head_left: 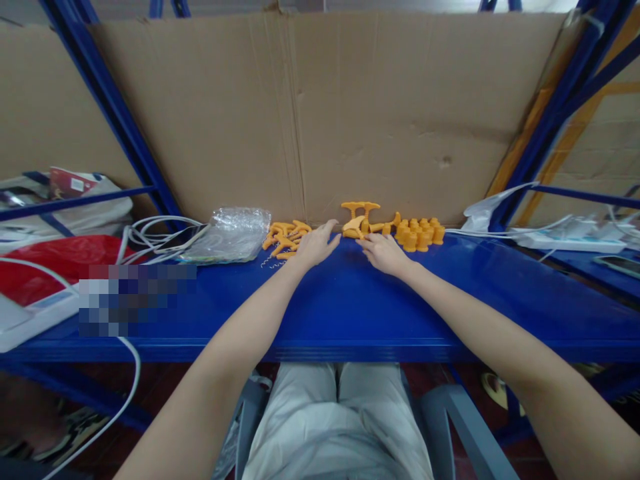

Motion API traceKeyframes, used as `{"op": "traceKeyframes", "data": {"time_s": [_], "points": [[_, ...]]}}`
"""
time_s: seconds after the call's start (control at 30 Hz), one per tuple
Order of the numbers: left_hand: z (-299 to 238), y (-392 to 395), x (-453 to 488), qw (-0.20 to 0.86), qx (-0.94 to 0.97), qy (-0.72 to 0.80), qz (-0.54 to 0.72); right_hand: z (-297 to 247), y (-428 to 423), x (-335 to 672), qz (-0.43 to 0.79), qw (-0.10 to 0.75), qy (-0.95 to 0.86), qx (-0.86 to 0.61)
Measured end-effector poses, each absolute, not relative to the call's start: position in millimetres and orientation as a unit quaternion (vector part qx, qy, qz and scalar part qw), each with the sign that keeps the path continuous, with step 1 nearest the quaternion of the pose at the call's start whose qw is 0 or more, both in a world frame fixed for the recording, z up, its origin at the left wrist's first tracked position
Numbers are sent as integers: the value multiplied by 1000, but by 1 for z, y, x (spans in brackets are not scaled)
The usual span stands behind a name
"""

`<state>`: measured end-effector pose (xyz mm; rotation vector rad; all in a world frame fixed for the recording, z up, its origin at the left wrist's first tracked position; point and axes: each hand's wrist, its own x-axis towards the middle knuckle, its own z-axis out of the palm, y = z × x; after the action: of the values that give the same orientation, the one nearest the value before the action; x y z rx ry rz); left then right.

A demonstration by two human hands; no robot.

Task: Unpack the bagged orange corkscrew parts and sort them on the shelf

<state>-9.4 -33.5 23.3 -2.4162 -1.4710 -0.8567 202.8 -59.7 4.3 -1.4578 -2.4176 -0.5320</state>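
Note:
My left hand (315,247) is over the blue table with thumb and fingers apart, holding nothing. Just left of it lies a pile of orange T-shaped handles (283,233), with small thin wavy metal-looking pieces (273,264) at its near edge. My right hand (385,253) has its thumb and finger on an orange handle-like piece (354,228), whose exact shape is partly hidden. Behind that piece, an orange T-shaped part (361,205) stands upright near the cardboard. Right of my right hand, several orange knob-like cylinders (420,233) stand grouped together, with another orange handle (393,223) beside them.
A cardboard wall (375,113) closes off the table's back between blue posts (117,120). Clear plastic bags (227,233), white cables (150,233) and red fabric (60,260) are on the left. A power strip (565,239) and phone (620,265) lie right.

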Motion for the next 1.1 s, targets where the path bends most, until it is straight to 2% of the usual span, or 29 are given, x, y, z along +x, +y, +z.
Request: {"op": "traceKeyframes", "data": {"time_s": [0.2,0.37,0.63,0.93,1.1], "points": [[24,-19,-26,106,-762,-616,-170,5,-50,219,-152,178,-801,-551],[21,-14,-31,106,-774,-607,-145,6,-31,215,-100,248,-800,-537],[30,-35,-15,64,-769,-631,-72,24,8,174,-38,277,-780,-560],[28,-37,-13,53,-782,-617,-73,37,40,128,-54,264,-772,-576],[30,-39,-13,48,-789,-609,-68,31,47,121,-63,216,-759,-611]]}}
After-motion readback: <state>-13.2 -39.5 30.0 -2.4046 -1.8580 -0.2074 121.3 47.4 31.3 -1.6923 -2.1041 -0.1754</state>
